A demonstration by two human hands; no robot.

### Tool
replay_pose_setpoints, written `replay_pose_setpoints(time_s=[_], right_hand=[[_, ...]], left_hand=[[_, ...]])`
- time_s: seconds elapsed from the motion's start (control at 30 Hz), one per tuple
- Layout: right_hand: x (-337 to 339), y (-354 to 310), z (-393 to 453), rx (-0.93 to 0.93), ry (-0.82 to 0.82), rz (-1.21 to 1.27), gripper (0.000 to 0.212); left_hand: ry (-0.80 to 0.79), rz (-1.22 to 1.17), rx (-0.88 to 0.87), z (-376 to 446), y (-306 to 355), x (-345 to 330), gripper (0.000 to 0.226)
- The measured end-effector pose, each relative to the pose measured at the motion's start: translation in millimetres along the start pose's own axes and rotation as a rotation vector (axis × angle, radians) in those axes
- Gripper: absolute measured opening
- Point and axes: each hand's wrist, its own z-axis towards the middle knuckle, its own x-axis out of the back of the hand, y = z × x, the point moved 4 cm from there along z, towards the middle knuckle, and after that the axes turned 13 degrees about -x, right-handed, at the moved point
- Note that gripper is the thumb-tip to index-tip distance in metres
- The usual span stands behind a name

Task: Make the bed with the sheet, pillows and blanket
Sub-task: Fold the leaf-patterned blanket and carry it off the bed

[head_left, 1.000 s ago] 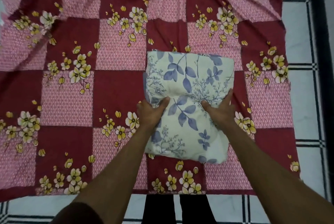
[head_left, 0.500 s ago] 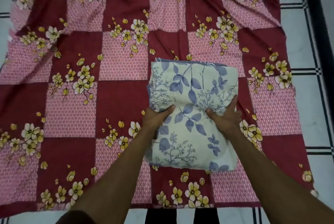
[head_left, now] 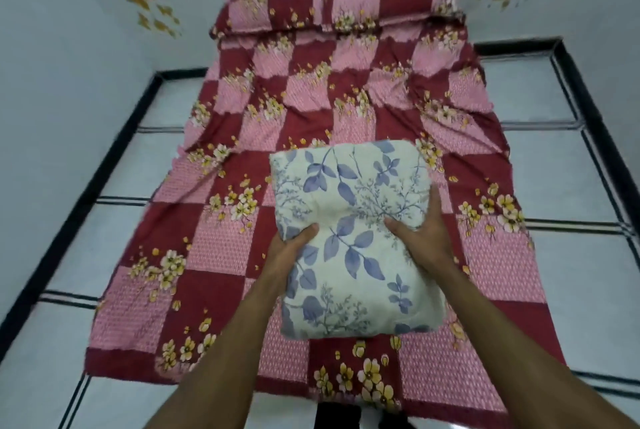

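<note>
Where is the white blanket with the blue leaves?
In the head view, the folded blanket sits near the foot of the bed on the red and pink checked sheet, held between the left hand and right hand.

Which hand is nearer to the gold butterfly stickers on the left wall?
The left hand. It grips the folded blanket on the side facing the stickers; the right hand grips the opposite side.
</note>
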Motion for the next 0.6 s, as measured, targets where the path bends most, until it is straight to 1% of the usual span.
replay_pose_setpoints(time_s=[0.07, 0.2, 0.3, 0.37, 0.43, 0.47, 0.5, 0.53, 0.57, 0.6], right_hand=[[0.7, -37.5, -20.2, 0.092, -0.048, 0.012, 0.113], [-7.6, -115.4, -61.3, 0.294, -0.13, -0.014, 0.109], [-24.2, -169.3, -98.4, 0.428, -0.217, -0.044, 0.11], [-38.7, -208.5, -130.9, 0.527, -0.269, -0.075, 0.109], [-59.8, -245.4, -169.2, 0.635, -0.327, -0.127, 0.109], [-71.1, -262.5, -189.4, 0.695, -0.354, -0.145, 0.109], [-81.6, -276.8, -208.8, 0.755, -0.376, -0.167, 0.11], [-95.2, -292.4, -235.4, 0.829, -0.419, -0.192, 0.109], [-106.7, -302.5, -259.6, 0.893, -0.461, -0.219, 0.108], [-122.1, -314.1, -288.0, 0.969, -0.506, -0.241, 0.107]], left_hand=[[0.054, -0.025, -0.089, -24.3, 29.1, 9.2, 0.044], [0.223, -0.088, -0.217, -63.7, 68.5, 38.6, 0.047], [0.3, -0.173, -0.274, -90.2, 87.4, 66.0, 0.044], [0.314, -0.264, -0.326, -108.9, 100.3, 86.7, 0.049], [0.368, -0.318, -0.357, -135.2, 114.9, 107.0, 0.054], [0.412, -0.344, -0.355, -144.6, 116.9, 116.7, 0.049], [0.397, -0.383, -0.365, -157.5, 121.8, 124.0, 0.043], [0.415, -0.437, -0.371, -173.2, 126.1, 132.0, 0.038], [0.384, -0.507, -0.338, -181.8, 118.0, 144.7, 0.036], [0.39, -0.586, -0.285, -189.4, 110.8, 163.7, 0.038]])
